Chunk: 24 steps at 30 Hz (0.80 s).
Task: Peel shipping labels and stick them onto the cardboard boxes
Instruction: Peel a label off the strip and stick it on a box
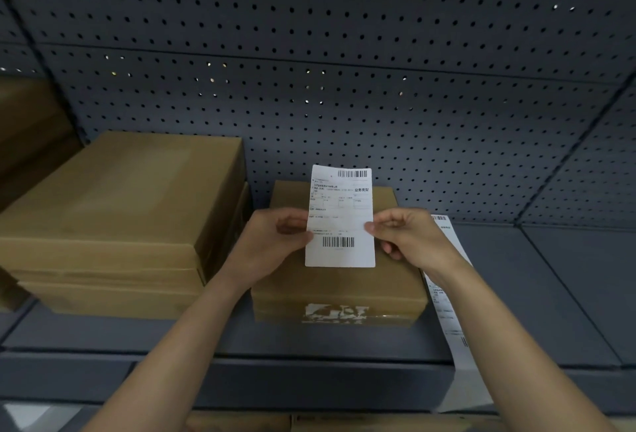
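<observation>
A white shipping label (pixel 340 221) with two barcodes is held upright above a small cardboard box (pixel 339 285) on the grey shelf. My left hand (pixel 275 242) pinches the label's left edge, thumb in front. My right hand (pixel 409 237) pinches its right edge at about the same height. The box's front face carries a strip of torn tape (pixel 335 314). I cannot tell whether the label touches the box top.
A stack of larger cardboard boxes (pixel 113 225) stands to the left on the shelf (pixel 550 294). A strip of further labels (pixel 451 311) lies right of the small box and hangs over the shelf edge. A grey pegboard wall (pixel 344 70) rises behind.
</observation>
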Available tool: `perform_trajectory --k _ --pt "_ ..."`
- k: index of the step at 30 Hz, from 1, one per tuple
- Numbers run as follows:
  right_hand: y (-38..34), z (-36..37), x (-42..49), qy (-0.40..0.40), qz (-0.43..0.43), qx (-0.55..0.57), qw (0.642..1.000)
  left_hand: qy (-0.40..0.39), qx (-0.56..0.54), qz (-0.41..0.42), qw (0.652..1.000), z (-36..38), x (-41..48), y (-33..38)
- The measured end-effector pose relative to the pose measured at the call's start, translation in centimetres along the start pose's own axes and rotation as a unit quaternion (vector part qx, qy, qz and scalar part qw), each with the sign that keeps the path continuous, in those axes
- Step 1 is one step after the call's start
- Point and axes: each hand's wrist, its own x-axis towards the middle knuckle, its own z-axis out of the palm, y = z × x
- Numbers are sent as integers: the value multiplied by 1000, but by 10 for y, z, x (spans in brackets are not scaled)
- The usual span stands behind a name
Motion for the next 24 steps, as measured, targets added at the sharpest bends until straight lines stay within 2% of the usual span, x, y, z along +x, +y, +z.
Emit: perform_trajectory --k 24 --pt "13 4 13 -17 8 -7 1000 6 91 7 996 6 1 -15"
